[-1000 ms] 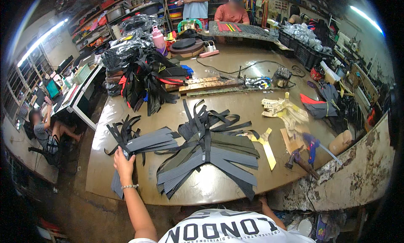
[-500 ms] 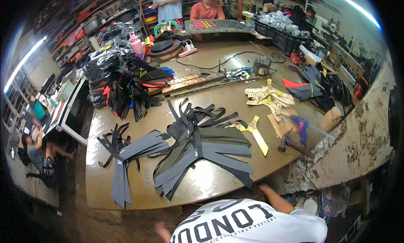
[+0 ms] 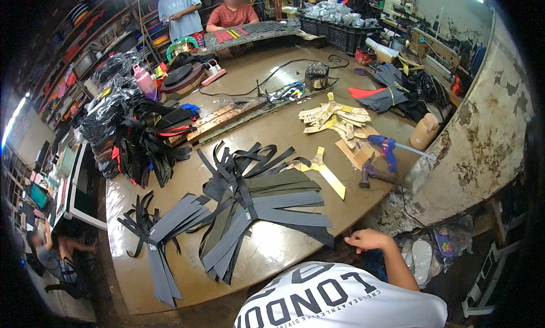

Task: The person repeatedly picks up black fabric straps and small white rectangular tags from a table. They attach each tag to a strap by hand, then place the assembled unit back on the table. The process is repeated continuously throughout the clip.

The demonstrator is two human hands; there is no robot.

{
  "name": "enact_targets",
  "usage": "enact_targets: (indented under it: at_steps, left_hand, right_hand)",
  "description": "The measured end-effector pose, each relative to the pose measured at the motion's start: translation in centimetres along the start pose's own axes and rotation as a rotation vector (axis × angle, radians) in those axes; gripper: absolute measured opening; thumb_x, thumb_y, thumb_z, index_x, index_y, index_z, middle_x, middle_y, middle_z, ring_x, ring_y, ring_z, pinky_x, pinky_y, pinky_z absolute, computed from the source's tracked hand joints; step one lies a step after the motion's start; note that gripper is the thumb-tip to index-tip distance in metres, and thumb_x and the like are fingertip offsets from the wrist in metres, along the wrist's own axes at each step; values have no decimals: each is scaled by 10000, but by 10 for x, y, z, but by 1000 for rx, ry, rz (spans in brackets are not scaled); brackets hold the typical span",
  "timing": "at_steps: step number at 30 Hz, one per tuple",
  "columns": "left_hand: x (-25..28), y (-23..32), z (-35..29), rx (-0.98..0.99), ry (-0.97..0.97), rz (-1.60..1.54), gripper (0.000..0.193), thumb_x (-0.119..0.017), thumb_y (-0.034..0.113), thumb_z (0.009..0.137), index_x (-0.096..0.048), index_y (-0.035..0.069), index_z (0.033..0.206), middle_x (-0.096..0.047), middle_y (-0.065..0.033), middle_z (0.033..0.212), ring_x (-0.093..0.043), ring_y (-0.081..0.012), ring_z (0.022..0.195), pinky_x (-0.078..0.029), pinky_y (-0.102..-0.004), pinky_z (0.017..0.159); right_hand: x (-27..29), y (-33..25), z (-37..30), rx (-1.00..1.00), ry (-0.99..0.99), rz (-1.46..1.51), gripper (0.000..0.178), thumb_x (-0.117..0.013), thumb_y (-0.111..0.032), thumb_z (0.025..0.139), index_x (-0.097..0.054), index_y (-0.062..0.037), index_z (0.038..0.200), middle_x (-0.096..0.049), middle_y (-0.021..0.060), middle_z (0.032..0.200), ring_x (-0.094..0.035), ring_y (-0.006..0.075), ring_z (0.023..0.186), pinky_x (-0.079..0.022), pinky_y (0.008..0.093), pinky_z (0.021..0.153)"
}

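Note:
My right hand (image 3: 366,240) is just off the table's front edge, its fingers loosely bent and apart, with nothing seen in them. My left hand is out of the picture. Nearest to the right hand is a large fanned pile of grey and olive webbing straps (image 3: 289,209), joined in V shapes with black straps (image 3: 235,177) at the top. To its left lies a smaller bundle of grey straps (image 3: 162,271) with thin black ends. A yellow Y-shaped strap piece (image 3: 331,177) lies to the right of the large pile.
A hammer (image 3: 365,175) and a blue glue gun (image 3: 386,146) lie at the table's right, near cream strap pieces (image 3: 332,117). Black straps (image 3: 145,135) are heaped at the left. Wooden boards (image 3: 227,121) lie mid-table. Two people are at the far side; another sits at the left.
My right hand has come up and more fully into view beside the table edge. My left hand has left the picture. The view has shifted to the right; the straps lie unchanged.

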State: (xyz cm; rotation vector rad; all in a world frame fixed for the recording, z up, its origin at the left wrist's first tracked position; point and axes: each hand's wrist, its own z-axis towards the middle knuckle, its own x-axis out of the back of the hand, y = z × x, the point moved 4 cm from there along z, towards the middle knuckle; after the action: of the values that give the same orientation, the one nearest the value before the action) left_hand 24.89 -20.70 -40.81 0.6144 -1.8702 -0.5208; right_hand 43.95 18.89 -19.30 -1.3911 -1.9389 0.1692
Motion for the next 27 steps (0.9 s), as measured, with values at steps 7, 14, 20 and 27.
enact_targets:
  at_steps: [7, 14, 20, 27]
  left_hand:
    - [22, -28, -12, 35, -63, 104, 372, -478, 301, 980, -523, -55, 1080, -521, -203, 988, -520, -254, 872, -432, -416, 797]
    - [40, -57, -27, 88, -147, 211, 396, -508, 332, 962, -572, -55, 1013, -561, -202, 900, -552, -245, 792, -452, -409, 739]
    - [52, -74, -38, 142, -243, 312, 422, -535, 359, 947, -614, -55, 956, -595, -202, 824, -580, -237, 725, -469, -404, 688]
    - [123, -11, -49, 74, -584, 773, 458, -565, 390, 929, -664, -56, 890, -635, -202, 736, -612, -228, 645, -490, -397, 629]
  right_hand:
    - [56, -29, -43, 423, -7, 358, 373, -418, -335, 1031, -612, -17, 1040, -670, 55, 742, -643, 125, 691, -524, 294, 649]
    - [121, -10, -38, 424, 849, 670, 295, -470, -274, 1012, -623, -23, 1037, -642, 42, 782, -604, 120, 694, -483, 252, 621]
    - [144, -1, -11, 182, 1416, 62, 279, -592, -254, 934, -674, 0, 1014, -616, 123, 863, -608, 244, 806, -485, 356, 726]
    - [155, 0, 1, 257, 1321, 116, 222, -683, -192, 870, -675, 17, 942, -655, 123, 851, -631, 227, 765, -502, 333, 716]
